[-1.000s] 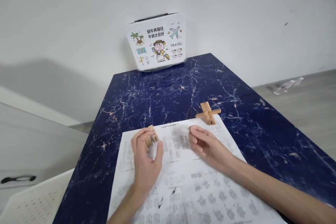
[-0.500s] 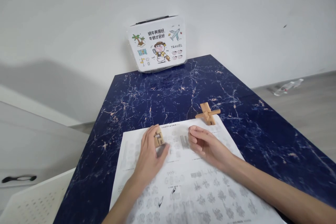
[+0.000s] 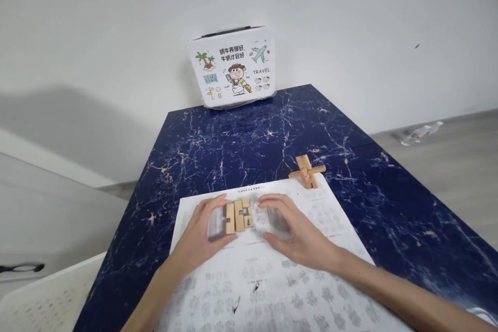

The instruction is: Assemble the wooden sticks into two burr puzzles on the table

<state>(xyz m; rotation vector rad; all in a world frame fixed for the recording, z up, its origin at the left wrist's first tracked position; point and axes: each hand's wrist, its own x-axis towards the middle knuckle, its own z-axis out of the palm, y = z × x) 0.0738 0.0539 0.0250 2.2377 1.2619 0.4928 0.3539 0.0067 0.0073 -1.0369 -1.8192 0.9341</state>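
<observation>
Several notched wooden puzzle pieces [image 3: 239, 216] stand side by side on a printed sheet, between my two hands; one bears a black 3. My left hand [image 3: 200, 225] curves in a wide C at their left side, thumb and fingers apart, with the tips close to the leftmost piece. Whether the tips touch it I cannot tell. On the other side, my right hand [image 3: 298, 228] forms a similar C, fingers and thumb spread with nothing between them, a small gap from the pieces.
A crossed wooden puzzle assembly [image 3: 307, 171] rests at the upper right corner of the instruction sheet [image 3: 264, 259]. The sheet lies on a blue marbled table [image 3: 233, 140]. At the back, a white cartoon case [image 3: 235, 67] leans against the wall. A plastic bottle [image 3: 420, 133] lies on the floor.
My left hand has shifted left and opened, uncovering the wooden pieces. My right hand has come down and slightly left, and its curled fingers have spread.
</observation>
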